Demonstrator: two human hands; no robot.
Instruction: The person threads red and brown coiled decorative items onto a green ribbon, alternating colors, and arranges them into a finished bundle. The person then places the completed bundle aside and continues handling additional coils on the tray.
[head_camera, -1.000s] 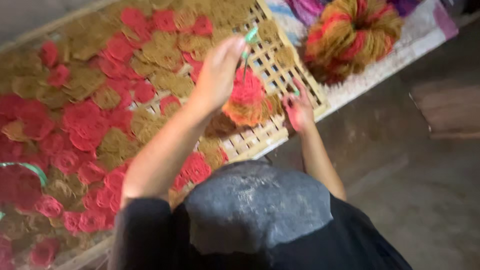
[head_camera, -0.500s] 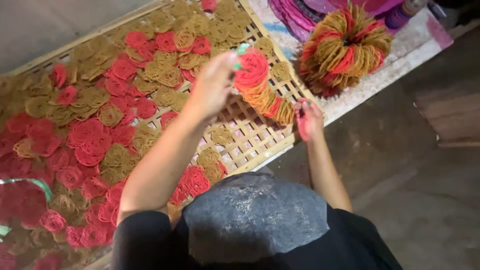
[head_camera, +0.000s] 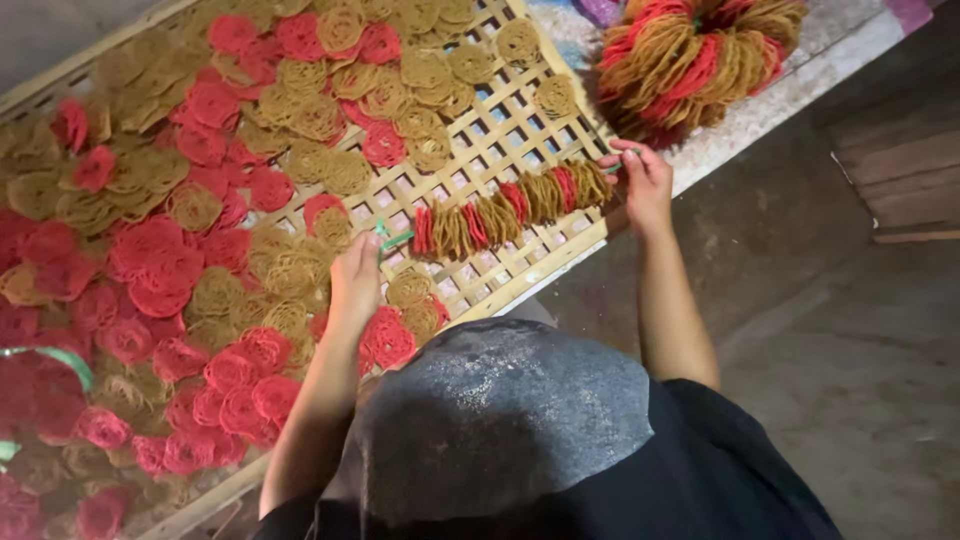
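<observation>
I'm looking at a home food-drying workspace: a bamboo lattice tray (head_camera: 520, 140) covered with red and tan noodle-like discs (head_camera: 180, 270) sits on a bare concrete floor (head_camera: 850, 330).

Strung discs (head_camera: 510, 210) over lattice tray (head_camera: 520, 130)

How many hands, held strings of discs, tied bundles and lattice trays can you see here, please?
Hands: 2, left hand and right hand
String of red and tan discs: 1
Tied bundle of discs: 1
Bamboo lattice tray: 1
Total: 5
</observation>
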